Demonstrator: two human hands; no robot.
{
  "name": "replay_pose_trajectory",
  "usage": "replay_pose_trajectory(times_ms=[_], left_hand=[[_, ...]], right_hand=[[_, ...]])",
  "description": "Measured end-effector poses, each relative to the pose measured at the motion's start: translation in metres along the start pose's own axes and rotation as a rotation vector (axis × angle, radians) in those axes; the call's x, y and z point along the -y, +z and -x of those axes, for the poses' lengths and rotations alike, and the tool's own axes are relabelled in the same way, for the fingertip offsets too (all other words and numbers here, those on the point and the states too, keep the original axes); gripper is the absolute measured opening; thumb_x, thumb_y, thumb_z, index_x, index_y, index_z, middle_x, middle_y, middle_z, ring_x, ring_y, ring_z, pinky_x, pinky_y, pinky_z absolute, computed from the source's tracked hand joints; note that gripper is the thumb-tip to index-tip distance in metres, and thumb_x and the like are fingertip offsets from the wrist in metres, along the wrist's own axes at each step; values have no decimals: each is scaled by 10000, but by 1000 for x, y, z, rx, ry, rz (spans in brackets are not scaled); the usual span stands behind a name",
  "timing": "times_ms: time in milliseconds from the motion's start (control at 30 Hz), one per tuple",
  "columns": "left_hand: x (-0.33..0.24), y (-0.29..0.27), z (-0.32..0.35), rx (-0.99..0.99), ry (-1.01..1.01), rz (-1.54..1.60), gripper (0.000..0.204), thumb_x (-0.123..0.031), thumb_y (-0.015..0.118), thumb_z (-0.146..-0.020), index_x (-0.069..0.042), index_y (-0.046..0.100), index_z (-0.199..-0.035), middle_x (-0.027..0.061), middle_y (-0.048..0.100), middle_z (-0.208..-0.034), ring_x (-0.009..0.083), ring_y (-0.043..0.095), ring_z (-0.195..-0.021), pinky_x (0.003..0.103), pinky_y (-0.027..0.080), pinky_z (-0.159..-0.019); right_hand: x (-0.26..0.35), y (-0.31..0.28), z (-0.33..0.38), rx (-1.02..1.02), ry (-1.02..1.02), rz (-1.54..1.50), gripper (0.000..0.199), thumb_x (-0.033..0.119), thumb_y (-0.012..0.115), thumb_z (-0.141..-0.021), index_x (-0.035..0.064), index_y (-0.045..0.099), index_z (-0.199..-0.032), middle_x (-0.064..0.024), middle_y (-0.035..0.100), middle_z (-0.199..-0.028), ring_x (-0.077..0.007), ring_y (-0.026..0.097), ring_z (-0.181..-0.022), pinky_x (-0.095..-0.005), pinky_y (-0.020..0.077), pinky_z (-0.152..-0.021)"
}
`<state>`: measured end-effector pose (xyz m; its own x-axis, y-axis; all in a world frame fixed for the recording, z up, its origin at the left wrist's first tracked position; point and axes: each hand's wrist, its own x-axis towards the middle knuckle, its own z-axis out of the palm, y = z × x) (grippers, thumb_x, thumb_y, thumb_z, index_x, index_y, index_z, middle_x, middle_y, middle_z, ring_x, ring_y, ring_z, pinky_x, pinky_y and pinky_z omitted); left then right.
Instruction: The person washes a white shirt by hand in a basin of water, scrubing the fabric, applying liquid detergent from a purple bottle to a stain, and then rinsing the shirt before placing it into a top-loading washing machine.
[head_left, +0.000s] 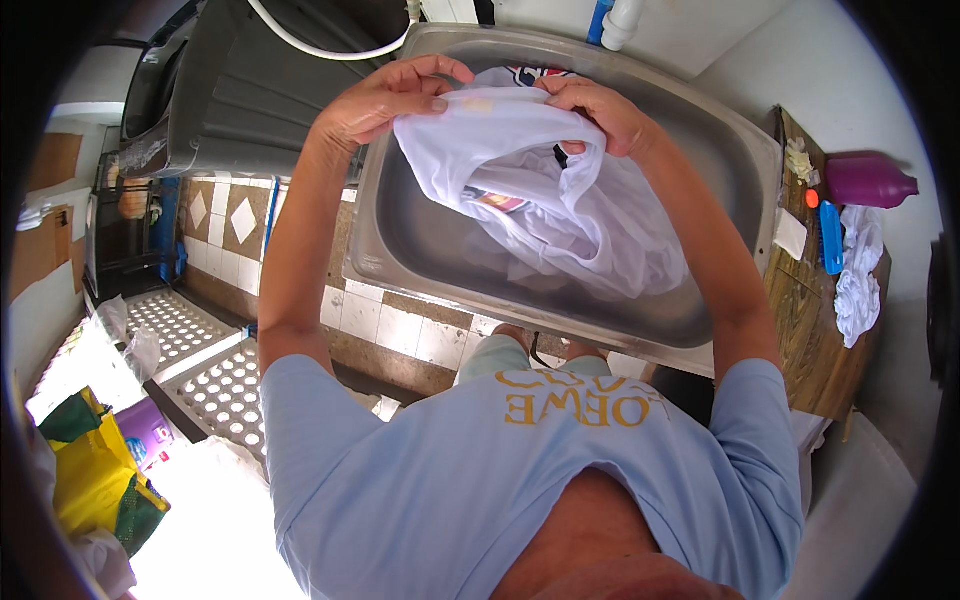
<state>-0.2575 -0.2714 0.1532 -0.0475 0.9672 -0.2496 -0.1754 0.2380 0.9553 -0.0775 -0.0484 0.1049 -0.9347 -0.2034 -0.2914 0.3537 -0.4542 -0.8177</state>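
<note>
A white shirt (520, 150) with a dark and red print hangs between my hands over the metal sink (430, 240). My left hand (390, 100) pinches its upper left edge, thumb pressed on the cloth and some fingers raised. My right hand (605, 115) grips the upper right edge, fingers curled around the fabric. An opening gapes in the cloth below my hands. The lower folds droop into the sink basin, where they look wet, and their underside is hidden.
Right of the sink, a wooden board (805, 300) bears a blue brush (831, 238), a purple bottle (870, 181) and a crumpled white cloth (858, 275). A large grey plastic appliance (260, 100) stands left. A white hose (330, 55) curves behind. A yellow and green bag (90, 470) lies lower left.
</note>
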Motion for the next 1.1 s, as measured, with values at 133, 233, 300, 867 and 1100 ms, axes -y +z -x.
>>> replay_pose_trajectory(times_ms=[133, 233, 300, 867, 1100], left_hand=[[30, -15, -15, -67, -9, 52, 453, -42, 618, -834, -15, 466, -1260, 79, 642, -1010, 122, 611, -919, 251, 466, -848], [40, -21, -27, -88, -20, 79, 454, -43, 625, -833, -17, 463, -1256, 79, 638, -1015, 122, 614, -920, 260, 475, -853], [44, -23, -32, -96, -24, 88, 454, -38, 632, -828, -17, 465, -1249, 74, 637, -1009, 122, 615, -919, 264, 479, -856], [107, 26, 24, -446, -19, -242, 374, 43, 623, -803, -36, 528, -1156, 50, 635, -883, 90, 570, -846, 232, 436, -773], [113, 51, 38, -574, 37, -452, 422, 20, 629, -808, -12, 503, -1210, 97, 608, -1062, 162, 571, -926, 261, 432, -804]], right_hand=[[-12, -19, -9, -20, 28, -114, 258, 122, 502, -858, -2, 536, -1082, -55, 570, -695, -112, 468, -423, -239, 386, -406], [-16, -29, -15, -17, 45, -129, 261, 120, 500, -859, 1, 534, -1088, -51, 565, -659, -115, 468, -404, -244, 390, -405], [-19, -37, -19, -5, 54, -131, 263, 122, 500, -859, 3, 532, -1092, -43, 564, -643, -116, 468, -393, -249, 393, -405], [-92, 4, 20, -469, -654, 1146, 221, 95, 611, -859, 59, 618, -1077, -86, 576, -1033, -194, 588, -866, -292, 487, -724], [-105, -43, 133, -1006, -477, 1079, 184, 91, 649, -784, 84, 653, -968, -113, 568, -1031, -310, 545, -977, -411, 470, -797]])
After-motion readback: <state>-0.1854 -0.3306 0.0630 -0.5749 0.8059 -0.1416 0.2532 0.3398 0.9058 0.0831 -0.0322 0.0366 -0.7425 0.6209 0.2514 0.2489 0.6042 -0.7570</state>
